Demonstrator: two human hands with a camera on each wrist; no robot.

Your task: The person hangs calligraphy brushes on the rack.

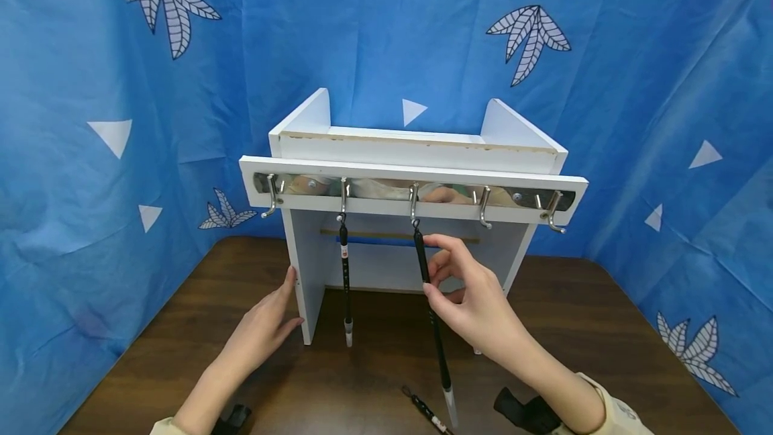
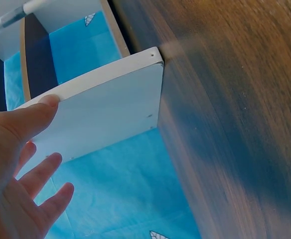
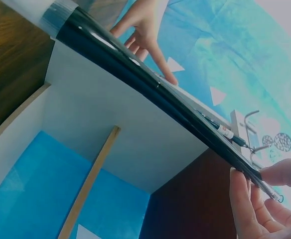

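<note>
My right hand pinches the upper handle of a dark calligraphy brush between thumb and fingers. The brush's top loop is at the middle hook; its clear-capped tip points down. Whether the loop bears the weight, I cannot tell. A second, thinner calligraphy brush hangs from the hook to the left. Straight-fingered, my left hand rests against the white shelf's left side panel; in the left wrist view the thumb touches its edge. On the table lies a third brush, partly out of frame.
The white hook rail runs across the front of the shelf, with bare hooks at the far left and on the right. Beneath is a dark wooden table. A blue patterned curtain stands behind.
</note>
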